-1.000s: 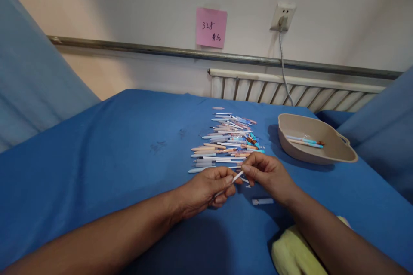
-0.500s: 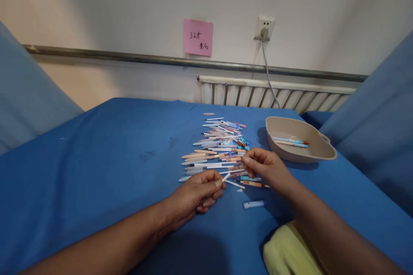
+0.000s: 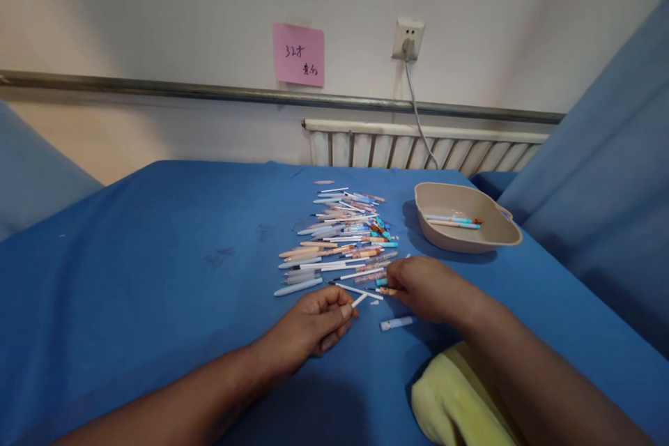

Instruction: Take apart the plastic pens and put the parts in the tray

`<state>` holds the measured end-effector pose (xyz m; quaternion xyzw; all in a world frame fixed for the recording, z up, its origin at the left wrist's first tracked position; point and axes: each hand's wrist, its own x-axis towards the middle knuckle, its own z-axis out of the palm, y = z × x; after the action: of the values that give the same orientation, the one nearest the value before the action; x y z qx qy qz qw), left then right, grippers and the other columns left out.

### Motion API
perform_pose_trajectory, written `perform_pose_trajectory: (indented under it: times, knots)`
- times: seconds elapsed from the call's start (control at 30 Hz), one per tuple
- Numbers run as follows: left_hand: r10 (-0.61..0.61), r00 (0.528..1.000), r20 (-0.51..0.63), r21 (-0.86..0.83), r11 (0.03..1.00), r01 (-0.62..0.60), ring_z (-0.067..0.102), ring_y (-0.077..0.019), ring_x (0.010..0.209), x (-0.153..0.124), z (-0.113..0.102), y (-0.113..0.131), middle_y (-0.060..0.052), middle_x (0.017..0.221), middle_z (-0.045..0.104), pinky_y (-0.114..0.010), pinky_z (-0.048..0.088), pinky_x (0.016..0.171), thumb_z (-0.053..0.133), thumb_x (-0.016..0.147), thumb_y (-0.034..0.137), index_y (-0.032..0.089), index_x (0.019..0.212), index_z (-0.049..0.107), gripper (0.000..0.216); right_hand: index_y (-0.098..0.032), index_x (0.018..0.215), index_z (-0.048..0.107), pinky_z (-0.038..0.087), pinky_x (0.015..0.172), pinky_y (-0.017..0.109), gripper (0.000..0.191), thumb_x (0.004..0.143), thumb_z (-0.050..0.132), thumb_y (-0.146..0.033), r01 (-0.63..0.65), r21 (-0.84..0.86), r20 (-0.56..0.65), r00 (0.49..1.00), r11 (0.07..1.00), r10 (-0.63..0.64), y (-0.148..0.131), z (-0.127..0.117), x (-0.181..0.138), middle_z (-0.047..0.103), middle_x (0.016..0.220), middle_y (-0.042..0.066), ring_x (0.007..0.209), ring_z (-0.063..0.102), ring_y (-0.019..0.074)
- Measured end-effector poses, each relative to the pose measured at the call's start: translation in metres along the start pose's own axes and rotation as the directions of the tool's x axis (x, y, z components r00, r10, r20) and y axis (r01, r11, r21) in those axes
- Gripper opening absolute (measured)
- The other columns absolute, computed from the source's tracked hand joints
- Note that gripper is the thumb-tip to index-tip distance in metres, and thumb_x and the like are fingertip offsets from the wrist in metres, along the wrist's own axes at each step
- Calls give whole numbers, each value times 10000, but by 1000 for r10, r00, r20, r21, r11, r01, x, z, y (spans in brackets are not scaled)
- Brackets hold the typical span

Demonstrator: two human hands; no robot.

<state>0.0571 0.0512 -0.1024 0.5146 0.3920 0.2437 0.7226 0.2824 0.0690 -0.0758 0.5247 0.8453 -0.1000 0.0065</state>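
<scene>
Pinched on one end of a thin white refill [image 3: 358, 300], leaving its tip free, our left grip [image 3: 313, 324] sits lower centre, while our right grip [image 3: 428, 289] fingers an orange pen [image 3: 387, 290] at the pen pile's [image 3: 339, 237] near edge, closure unclear.

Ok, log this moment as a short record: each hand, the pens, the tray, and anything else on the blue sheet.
Left hand: pinches a thin white refill
Right hand: fingertips on an orange pen at the pile's near edge; grip unclear
Pen pile: loose pens and parts, spread on the blue sheet
Beige tray: right of pile, holds two pens
Loose pen piece: lies alone by right hand
Yellow cloth: under right forearm
</scene>
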Motion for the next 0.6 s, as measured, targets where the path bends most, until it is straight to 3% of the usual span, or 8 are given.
perform_pose_trajectory:
  times: [0.27,0.6]
  knots:
    - [-20,1000,-4,4,1000,20,256,-44,402,0,-1,2,82,545,437,-196,106,393,626,801,453,160,825,523,312,-186,860,648,354,610,279,100,847,550,-202,25,-69,1,1000,997,-25,1,8,0,709,895,88,802,651,234]
    - [-22,999,-27,13,1000,22,256,-45,407,-1,0,4,80,547,431,-189,110,396,646,781,470,157,817,535,334,-170,910,642,369,706,276,161,831,518,-103,140,-57,-42,989,989,-142,-2,-1,-1,683,934,80,869,618,209]
